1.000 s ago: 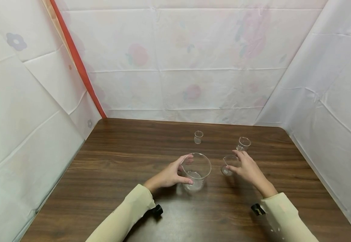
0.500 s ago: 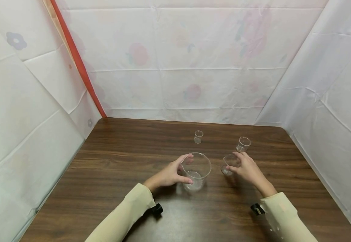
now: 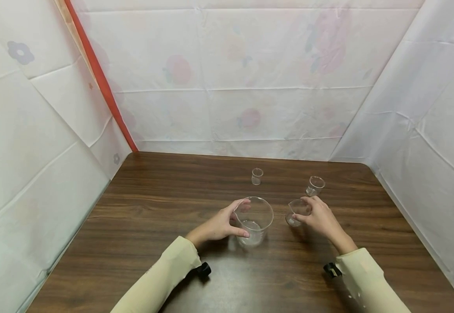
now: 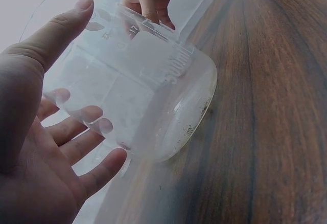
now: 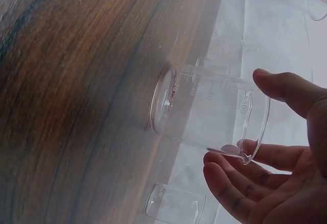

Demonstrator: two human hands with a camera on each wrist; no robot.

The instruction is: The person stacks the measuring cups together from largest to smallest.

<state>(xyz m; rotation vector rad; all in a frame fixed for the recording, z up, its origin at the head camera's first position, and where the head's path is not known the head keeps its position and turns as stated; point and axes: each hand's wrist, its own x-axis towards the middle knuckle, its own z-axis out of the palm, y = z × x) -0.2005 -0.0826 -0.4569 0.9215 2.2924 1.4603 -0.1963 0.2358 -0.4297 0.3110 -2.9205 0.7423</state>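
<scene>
A large clear glass beaker (image 3: 259, 232) stands upright on the table, and my left hand (image 3: 219, 224) holds it round its left side. In the left wrist view, the thumb lies on one side of this beaker (image 4: 153, 101), fingertips against the other; "500ml" is printed on the glass. To its right, my right hand (image 3: 322, 217) grips a smaller glass beaker (image 3: 292, 213) near the rim, thumb and fingers on opposite sides. The right wrist view shows graduation marks with "100" on this beaker (image 5: 209, 111). Its base appears to rest on the table.
Behind the large beaker stands a tiny glass beaker (image 3: 256, 177). Another small beaker (image 3: 315, 186) is just beyond my right hand. The brown wood-grain table (image 3: 152, 195) is bordered by white printed sheets (image 3: 231, 65) at the back and both sides.
</scene>
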